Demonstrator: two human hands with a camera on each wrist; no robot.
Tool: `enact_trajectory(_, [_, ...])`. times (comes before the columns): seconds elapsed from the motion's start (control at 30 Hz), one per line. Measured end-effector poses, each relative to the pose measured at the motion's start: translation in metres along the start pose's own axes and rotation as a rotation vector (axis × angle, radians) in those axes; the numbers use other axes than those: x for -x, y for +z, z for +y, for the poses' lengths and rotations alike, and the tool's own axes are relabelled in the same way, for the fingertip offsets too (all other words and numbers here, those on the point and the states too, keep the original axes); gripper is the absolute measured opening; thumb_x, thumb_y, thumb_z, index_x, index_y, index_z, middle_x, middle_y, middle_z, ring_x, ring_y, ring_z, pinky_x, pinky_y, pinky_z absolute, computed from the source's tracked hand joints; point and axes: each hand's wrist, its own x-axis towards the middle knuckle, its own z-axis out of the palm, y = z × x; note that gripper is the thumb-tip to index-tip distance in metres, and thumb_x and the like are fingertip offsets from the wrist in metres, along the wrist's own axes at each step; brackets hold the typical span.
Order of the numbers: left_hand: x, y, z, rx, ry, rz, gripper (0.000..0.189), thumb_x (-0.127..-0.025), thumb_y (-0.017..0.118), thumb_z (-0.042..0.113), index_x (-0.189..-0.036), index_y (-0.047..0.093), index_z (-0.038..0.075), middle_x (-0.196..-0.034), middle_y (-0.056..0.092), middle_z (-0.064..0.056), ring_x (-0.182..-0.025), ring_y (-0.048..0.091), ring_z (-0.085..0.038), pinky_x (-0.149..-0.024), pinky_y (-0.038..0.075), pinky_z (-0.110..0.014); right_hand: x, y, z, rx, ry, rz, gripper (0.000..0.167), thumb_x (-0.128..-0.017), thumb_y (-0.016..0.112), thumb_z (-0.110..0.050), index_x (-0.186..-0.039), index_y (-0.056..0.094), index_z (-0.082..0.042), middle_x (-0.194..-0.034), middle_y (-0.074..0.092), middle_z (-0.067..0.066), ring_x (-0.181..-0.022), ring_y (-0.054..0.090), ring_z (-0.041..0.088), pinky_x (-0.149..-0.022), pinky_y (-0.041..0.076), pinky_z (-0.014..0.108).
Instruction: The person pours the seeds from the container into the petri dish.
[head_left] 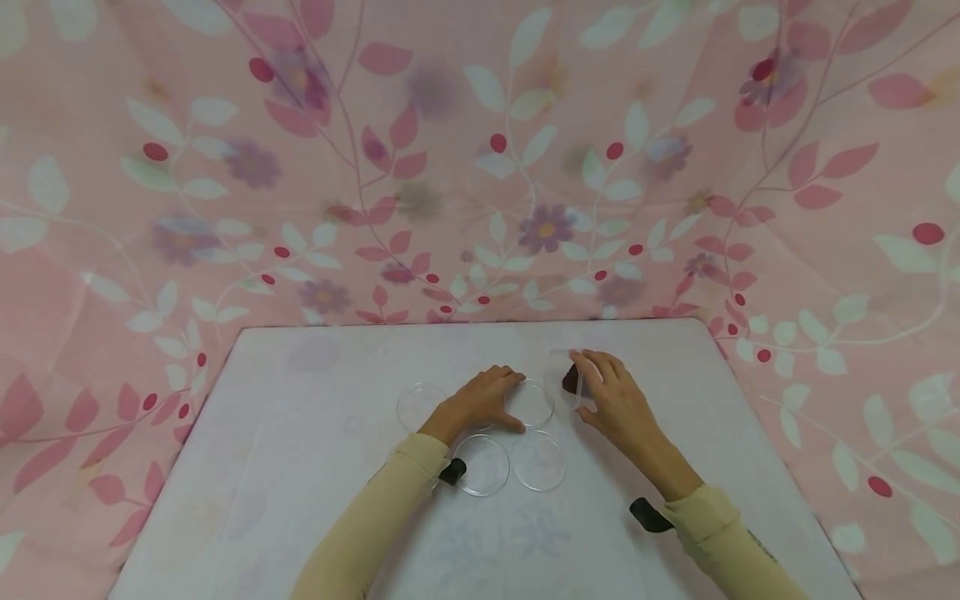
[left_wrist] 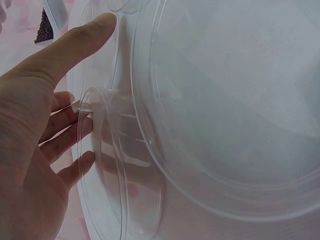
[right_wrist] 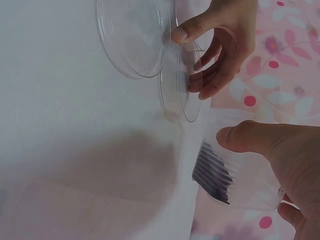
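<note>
Several round clear petri dishes lie close together mid-table, among them a front dish (head_left: 483, 467), a front-right dish (head_left: 540, 461) and a back-right dish (head_left: 534, 406). Over the back of the group is my left hand (head_left: 480, 402), its thumb and fingers spread apart at the side of the back-right dish. In the left wrist view its fingertips are right at a clear dish rim (left_wrist: 122, 200). My right hand (head_left: 615, 408) grips a clear ribbed plastic container (right_wrist: 250, 175), tilted on its side just right of the dishes. Dark granules (right_wrist: 212, 172) are heaped inside it.
A white cloth covers the table (head_left: 300, 500), whose back edge meets a pink floral curtain (head_left: 450, 167). Another dish (head_left: 408, 407) lies at the left of the group. Black devices sit at the left wrist (head_left: 453, 472) and right wrist (head_left: 650, 515).
</note>
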Motion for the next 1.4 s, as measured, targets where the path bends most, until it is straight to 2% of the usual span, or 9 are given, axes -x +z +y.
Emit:
enact_trajectory(0.23, [0.0,0.0,0.0,-0.011,0.003,0.01,0.09,-0.071,0.081,0.058,-0.143,0.049,0.016,-0.137,0.054,-0.002,-0.125,0.051,-0.019,-0.11,0.043,-0.037,-0.004,0.001,-0.002,0.064,-0.039,-0.019,0.103,-0.059,0.094,-0.016,-0.148,0.042,-0.01,-0.137,0.053,0.017,-0.126,0.049,0.036,-0.106,0.046,0.047])
enact_trajectory(0.6, [-0.001,0.0,-0.001,-0.013,0.03,0.028,0.089,-0.07,0.082,0.057,-0.142,0.05,0.014,-0.136,0.055,-0.003,-0.124,0.052,-0.02,-0.109,0.044,-0.037,-0.006,0.002,-0.007,0.098,-0.076,-0.029,0.103,-0.059,0.095,-0.015,-0.147,0.043,-0.009,-0.137,0.053,0.019,-0.127,0.049,0.036,-0.105,0.047,0.048])
enact_trajectory(1.07, [0.0,-0.001,0.002,-0.025,0.001,0.01,0.089,-0.071,0.081,0.057,-0.143,0.049,0.016,-0.137,0.055,0.0,-0.124,0.051,-0.018,-0.109,0.043,-0.037,-0.008,0.005,-0.012,0.177,-0.121,-0.043,0.103,-0.057,0.096,-0.015,-0.146,0.044,-0.01,-0.139,0.053,0.018,-0.128,0.049,0.035,-0.106,0.047,0.046])
enact_trajectory(1.4, [0.001,-0.002,0.003,-0.016,-0.004,0.0,0.089,-0.071,0.082,0.056,-0.143,0.049,0.015,-0.138,0.055,-0.002,-0.125,0.051,-0.019,-0.11,0.043,-0.038,-0.007,0.006,-0.015,0.195,-0.153,-0.019,0.1,-0.057,0.095,-0.013,-0.145,0.046,-0.009,-0.139,0.053,0.019,-0.127,0.05,0.037,-0.105,0.047,0.047])
